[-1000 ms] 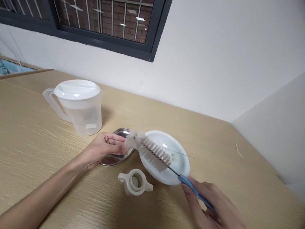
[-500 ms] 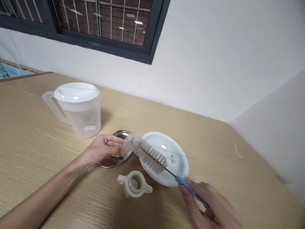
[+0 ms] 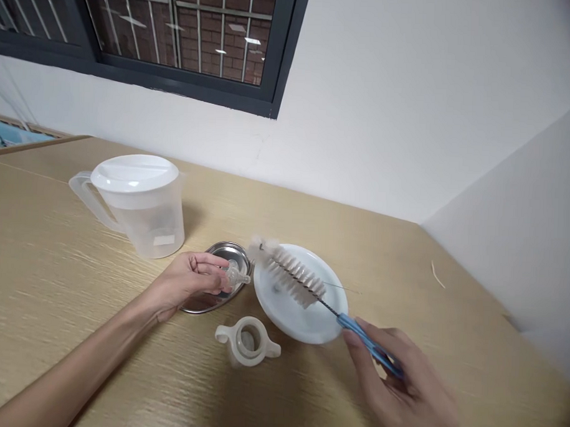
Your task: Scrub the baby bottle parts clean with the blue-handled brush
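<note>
Between the fingertips of my left hand [image 3: 193, 279] is a clear bottle nipple [image 3: 236, 275], its tip pointing right, over a shiny metal tray [image 3: 206, 303]. My right hand [image 3: 401, 379] is closed round the blue handle of a bottle brush [image 3: 298, 275]. The brush's white bristles slant up and left over a white bowl [image 3: 330, 324], with the bristle end near the nipple but apart from it. Below the bowl, a two-handled baby bottle [image 3: 248, 343] stands upright without a cap, its mouth facing up.
A translucent lidded pitcher [image 3: 142, 205] stands at the back left. A thin wire [image 3: 343, 288] reaches over the bowl's right rim. Farther right lies a short pale strip [image 3: 437, 275]. A wall [image 3: 354, 116] and a barred window [image 3: 193, 36] rise behind the table.
The brush has drawn back to the right, away from my left fingers, and the nipple in them now shows. My left hand has barely moved; the whole view has shifted slightly.
</note>
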Available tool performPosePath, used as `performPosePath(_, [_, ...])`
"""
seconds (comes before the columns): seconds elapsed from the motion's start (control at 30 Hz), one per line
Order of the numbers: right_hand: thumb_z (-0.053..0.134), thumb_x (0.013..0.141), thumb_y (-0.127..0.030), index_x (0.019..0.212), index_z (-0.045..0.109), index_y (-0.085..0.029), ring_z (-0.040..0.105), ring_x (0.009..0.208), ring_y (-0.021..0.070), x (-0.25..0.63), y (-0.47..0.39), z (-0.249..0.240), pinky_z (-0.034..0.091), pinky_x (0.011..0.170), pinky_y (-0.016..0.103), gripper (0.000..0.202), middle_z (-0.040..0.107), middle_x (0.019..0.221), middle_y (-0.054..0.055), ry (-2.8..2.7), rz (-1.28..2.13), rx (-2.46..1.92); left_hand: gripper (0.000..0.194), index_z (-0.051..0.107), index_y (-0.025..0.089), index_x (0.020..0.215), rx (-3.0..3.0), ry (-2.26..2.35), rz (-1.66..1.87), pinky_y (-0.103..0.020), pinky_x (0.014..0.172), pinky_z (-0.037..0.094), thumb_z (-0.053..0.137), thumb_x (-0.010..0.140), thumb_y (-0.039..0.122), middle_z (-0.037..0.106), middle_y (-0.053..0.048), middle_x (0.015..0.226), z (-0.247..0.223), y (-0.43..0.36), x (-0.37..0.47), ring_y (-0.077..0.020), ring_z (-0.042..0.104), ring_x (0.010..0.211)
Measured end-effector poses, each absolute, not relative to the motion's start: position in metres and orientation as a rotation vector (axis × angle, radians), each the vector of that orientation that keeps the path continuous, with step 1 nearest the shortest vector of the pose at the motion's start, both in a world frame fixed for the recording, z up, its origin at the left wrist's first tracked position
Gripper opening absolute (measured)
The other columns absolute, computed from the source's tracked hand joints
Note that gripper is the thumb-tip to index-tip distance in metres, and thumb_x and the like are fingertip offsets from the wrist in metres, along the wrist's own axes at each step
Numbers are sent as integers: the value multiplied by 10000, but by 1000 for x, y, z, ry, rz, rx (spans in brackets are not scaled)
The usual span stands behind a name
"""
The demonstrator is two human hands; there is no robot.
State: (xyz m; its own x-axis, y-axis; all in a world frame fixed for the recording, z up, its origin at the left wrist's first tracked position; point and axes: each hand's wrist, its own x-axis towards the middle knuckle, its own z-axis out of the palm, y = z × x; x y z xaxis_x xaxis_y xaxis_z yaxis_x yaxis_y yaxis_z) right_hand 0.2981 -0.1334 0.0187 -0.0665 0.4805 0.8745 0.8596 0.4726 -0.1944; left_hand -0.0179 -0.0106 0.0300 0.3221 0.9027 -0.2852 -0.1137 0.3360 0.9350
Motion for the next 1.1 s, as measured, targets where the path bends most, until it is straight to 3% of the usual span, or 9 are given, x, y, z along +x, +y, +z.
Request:
performPosePath(0.33, [740, 845, -21, 1101, 691, -184, 601, 576, 95, 294, -130, 13, 495, 546, 233, 307, 653, 739, -17, -1865, -448, -1149, 455, 704, 136, 1045, 1015, 1005, 806, -251, 616, 535, 892, 639, 217, 792, -50, 746, 32, -12, -17, -168, 731, 682])
performPosePath(0.67, [737, 845, -47, 1085, 697, -212, 602, 541, 99, 294, -136, 15, 516, 511, 224, 294, 652, 736, -27, -1704, -328, -1172, 617, 629, 132, 1161, 978, 1033, 817, -252, 637, 543, 915, 628, 252, 792, -49, 739, 37, -14, -17, -165, 731, 692])
performPosePath(0.97, [739, 852, -38, 1062, 691, -168, 629, 593, 100, 301, -127, 11, 519, 563, 226, 251, 667, 756, -5, -1891, -445, -1134, 645, 622, 117, 1167, 968, 1026, 801, -258, 644, 546, 926, 614, 249, 795, -67, 743, 38, -14, -16, -183, 746, 704])
performPosePath(1.1, [746, 844, -43, 1056, 693, -183, 587, 552, 81, 304, -128, 12, 504, 515, 206, 260, 660, 748, -20, -1789, -419, -1176, 657, 627, 132, 1169, 963, 1039, 817, -267, 654, 556, 935, 604, 265, 793, -54, 739, 39, -14, -17, -192, 752, 716])
